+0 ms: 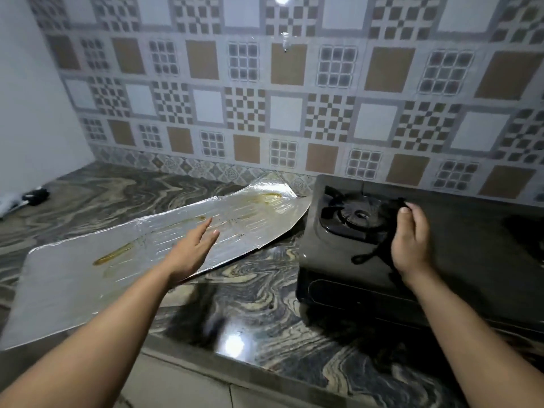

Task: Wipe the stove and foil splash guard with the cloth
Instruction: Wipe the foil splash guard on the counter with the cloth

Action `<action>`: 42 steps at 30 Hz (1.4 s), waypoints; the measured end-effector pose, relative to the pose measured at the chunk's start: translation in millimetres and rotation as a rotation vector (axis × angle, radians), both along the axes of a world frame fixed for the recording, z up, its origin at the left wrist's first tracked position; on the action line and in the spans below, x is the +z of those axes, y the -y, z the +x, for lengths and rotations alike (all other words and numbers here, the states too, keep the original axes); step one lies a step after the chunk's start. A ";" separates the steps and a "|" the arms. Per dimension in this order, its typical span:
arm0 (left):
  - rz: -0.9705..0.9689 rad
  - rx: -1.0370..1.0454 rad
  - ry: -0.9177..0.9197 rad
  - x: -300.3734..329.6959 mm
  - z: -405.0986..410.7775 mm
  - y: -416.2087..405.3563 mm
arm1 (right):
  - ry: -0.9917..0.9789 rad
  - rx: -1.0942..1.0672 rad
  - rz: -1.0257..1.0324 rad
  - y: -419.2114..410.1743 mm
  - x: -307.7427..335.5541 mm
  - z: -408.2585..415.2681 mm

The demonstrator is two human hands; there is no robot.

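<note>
Head view: under our left hand (192, 248), flat-fingered and holding nothing, lies the foil (88, 266), flat on the counter (253, 293) and streaked with brown grease. Our right hand (410, 244) pinches something dark, perhaps the cloth (379, 251), over the stove (459, 245). We judge the wiping barely begun.

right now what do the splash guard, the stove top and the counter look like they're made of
Splash guard: thin sheet faced with shiny foil, by its creased silver surface; brown grease streaks on it.
Stove: glossy black top, possibly glass or enamel, too dark to tell.
Counter: polished stone or a stone-look surface, swirled grey and tan, mirroring a lamp.
</note>
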State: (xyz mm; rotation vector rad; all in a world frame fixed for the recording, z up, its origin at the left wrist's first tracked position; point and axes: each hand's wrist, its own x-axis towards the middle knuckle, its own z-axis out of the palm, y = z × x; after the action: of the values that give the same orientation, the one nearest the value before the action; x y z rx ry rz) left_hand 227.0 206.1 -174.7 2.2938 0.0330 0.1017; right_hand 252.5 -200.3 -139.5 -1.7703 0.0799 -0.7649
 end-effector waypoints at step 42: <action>0.336 0.437 -0.140 -114.8 -41.3 -442.8 | 0.036 1.211 -0.975 -680.5 -129.5 81.5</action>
State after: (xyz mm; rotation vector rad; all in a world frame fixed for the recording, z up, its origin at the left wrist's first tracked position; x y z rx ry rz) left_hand 185.7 648.9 -289.6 2.5883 0.6339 0.1820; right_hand 333.9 480.3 -269.0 -2.1783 -1.4689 0.1407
